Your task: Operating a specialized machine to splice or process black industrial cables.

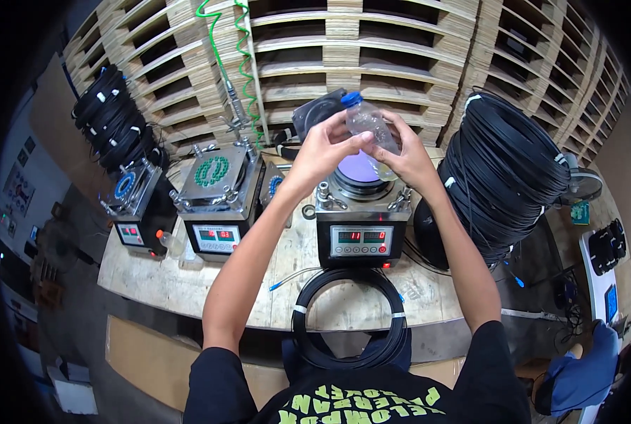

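Observation:
A clear plastic bottle with a blue cap is tilted above the middle machine, its cap to the upper left. Closed on its near left side is my left hand, thumb across the front. My right hand grips the bottle's other side, the fingers partly hidden behind it. Below the hands, the machine carries a round purple pad and has a lit red display. Whether any liquid comes out of the bottle cannot be made out.
Two similar machines stand to the left, one with a green ring fixture, one with a blue ring. An orange-capped bottle sits between them. A cable coil lies at the table's front edge; a tall cable stack rises right.

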Demonstrator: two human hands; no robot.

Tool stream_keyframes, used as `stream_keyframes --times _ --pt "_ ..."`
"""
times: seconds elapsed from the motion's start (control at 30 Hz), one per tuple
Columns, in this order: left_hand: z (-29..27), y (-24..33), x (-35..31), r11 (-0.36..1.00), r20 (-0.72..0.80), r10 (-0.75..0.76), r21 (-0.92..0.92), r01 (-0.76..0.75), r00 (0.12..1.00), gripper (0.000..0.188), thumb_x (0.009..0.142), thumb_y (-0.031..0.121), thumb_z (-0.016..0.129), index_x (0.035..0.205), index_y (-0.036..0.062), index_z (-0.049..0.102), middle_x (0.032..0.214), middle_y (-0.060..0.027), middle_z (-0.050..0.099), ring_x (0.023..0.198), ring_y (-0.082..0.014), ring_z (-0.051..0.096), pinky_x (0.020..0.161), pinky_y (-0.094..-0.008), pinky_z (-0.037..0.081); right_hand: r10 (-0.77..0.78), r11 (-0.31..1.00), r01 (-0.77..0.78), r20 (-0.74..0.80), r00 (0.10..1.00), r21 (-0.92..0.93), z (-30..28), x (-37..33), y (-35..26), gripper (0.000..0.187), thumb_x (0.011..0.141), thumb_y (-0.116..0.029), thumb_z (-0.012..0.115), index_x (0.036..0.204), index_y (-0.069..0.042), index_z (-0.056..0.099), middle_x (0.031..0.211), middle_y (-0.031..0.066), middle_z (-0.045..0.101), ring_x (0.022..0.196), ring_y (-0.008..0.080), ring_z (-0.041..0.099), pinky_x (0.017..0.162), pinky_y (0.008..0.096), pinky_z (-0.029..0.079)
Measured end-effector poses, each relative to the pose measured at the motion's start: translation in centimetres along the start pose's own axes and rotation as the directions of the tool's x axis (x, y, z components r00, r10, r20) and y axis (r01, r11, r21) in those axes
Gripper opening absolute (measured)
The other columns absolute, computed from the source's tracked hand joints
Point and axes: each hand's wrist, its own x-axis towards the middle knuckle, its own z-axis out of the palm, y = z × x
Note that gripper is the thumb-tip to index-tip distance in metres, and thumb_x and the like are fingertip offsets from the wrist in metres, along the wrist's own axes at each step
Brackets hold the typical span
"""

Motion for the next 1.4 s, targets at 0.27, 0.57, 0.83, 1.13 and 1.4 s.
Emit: stream_keyframes --times 0.27,0.57,0.83,1.13,1.4 --pt "-2.5 -9.1 -2.1 0.933 -0.687 0.121 0.325 0.154 0.716 0.026 0.096 0.026 0.066 0.103 0.0016 0.071 0.119 -0.0141 0.052 0.103 -0.0234 0.057 0.093 -0.0341 0.046 0.362 0.598 -0.009 0.261 0.895 -0.801 -5.0 1.0 -0.4 0.071 0.076 -0.04 0.083 0.134 -0.007 0.058 0.116 0.0199 0.069 0.112 0.0339 0.065 0.093 0.0441 0.053" --pt "-1.0 -12.9 -1.6 0.967 -0.714 0.016 0.19 0.172 0.7 0.031 0.097 0.015 0.056 0.121 -0.0014 0.064 0.132 -0.0192 0.056 0.126 -0.0316 0.053 0.108 -0.0383 0.038 0.65 0.262 0.289 0.39 0.652 -0.921 -2.3 5.5 -1.9 0.059 0.071 -0.037 0.081 0.121 -0.009 0.069 0.107 0.0173 0.072 0.101 0.0349 0.069 0.085 0.0457 0.055" --pt "-0.6 -13.5 -2.1 0.963 -0.719 0.027 0.206 0.175 0.695 0.039 0.092 0.004 0.048 0.13 -0.0026 0.057 0.123 -0.0183 0.061 0.113 -0.026 0.06 0.1 -0.0346 0.043 0.669 0.293 0.386 0.475 0.571 -0.875 1.3 9.3 -1.9 0.041 0.068 -0.032 0.083 0.095 -0.002 0.075 0.097 0.0159 0.074 0.09 0.0328 0.071 0.075 0.0445 0.057" --pt "0.6 -11.9 -2.3 0.952 -0.729 -0.105 0.124 0.281 0.676 0.043 0.09 -0.002 0.047 0.132 -0.0001 0.057 0.086 -0.0038 0.055 0.067 -0.0103 0.044 0.065 -0.0276 0.041 0.641 0.247 0.241 0.345 0.685 -0.939 0.4 12.7 3.6 0.048 0.067 -0.029 0.088 0.106 -0.005 0.075 0.11 0.014 0.073 0.102 0.0307 0.07 0.083 0.0428 0.056" --pt "0.2 -11.6 -2.3 0.954 -0.751 -0.015 0.187 0.235 0.66 0.043 0.09 -0.002 0.047 0.132 -0.0008 0.056 0.087 -0.0069 0.059 0.07 -0.0128 0.048 0.068 -0.0294 0.044 0.743 0.26 0.242 0.354 0.569 -0.935 -1.9 9.3 -0.4 0.048 0.069 -0.03 0.087 0.108 -0.004 0.075 0.105 0.0139 0.074 0.098 0.0305 0.071 0.082 0.0415 0.055"
